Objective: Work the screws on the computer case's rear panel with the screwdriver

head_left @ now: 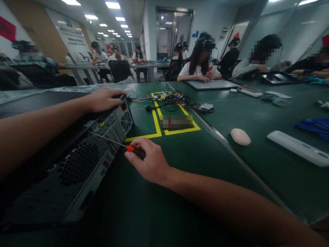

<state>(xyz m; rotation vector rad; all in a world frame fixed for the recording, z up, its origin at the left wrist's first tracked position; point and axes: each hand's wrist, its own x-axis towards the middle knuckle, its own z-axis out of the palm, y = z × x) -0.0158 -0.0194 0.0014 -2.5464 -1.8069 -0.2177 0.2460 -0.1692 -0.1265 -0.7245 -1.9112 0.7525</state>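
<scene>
So I was standing there watching someone work on a black PC case (77, 164), which sat at the left of the green bench (144, 212) with its back panel facing right. The left hand (105, 99) lay over the top edge near the far corner, fingers stretched out. The right hand (151, 161) was wrapped round a screwdriver (130, 148), its shaft reaching across to the panel just below the top edge. Couldn't tell if the tip was actually in a screw.

Room-wise, that right hand had a decent stretch of bench top around it, with a metal seam strip (218, 133) slanting past on the right. Far side was busier: yellow tape (182, 130) started right beside the case, a tangle of cables (177, 99) lay across it, and a blurred-out block (176, 122) sat inside one outline. A pinkish rounded thing (240, 137) and a long white device (299, 148) were beyond the strip, well apart from both hands.
</scene>
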